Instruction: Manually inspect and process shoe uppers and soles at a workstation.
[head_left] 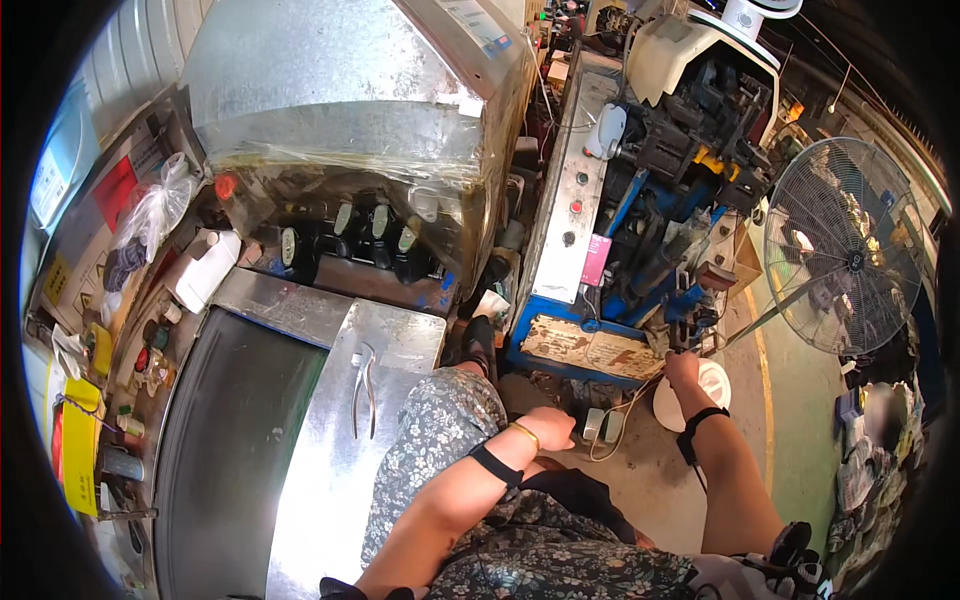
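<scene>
My left hand (547, 429) is closed beside my knee, over the flowered cloth on my lap. Its fingertips curl out of sight, so anything inside them is hidden. My right hand (684, 369) reaches forward to the front end of a blue machine (640, 285). Its fingers are closed around a small dark part there, too obscured to name. Left of my leg, a pair of metal pliers (363, 392) lies on a shiny metal plate (320, 480), apart from both hands. A white round lid-like thing (712, 392) stands below my right wrist.
A dark conveyor belt (235, 420) runs at left under a metal hood (320, 70). Several dark shoes (380, 224) stand at its opening. A large fan (850, 245) stands at right, near a person (885, 415). A cable (605, 455) loops on the floor.
</scene>
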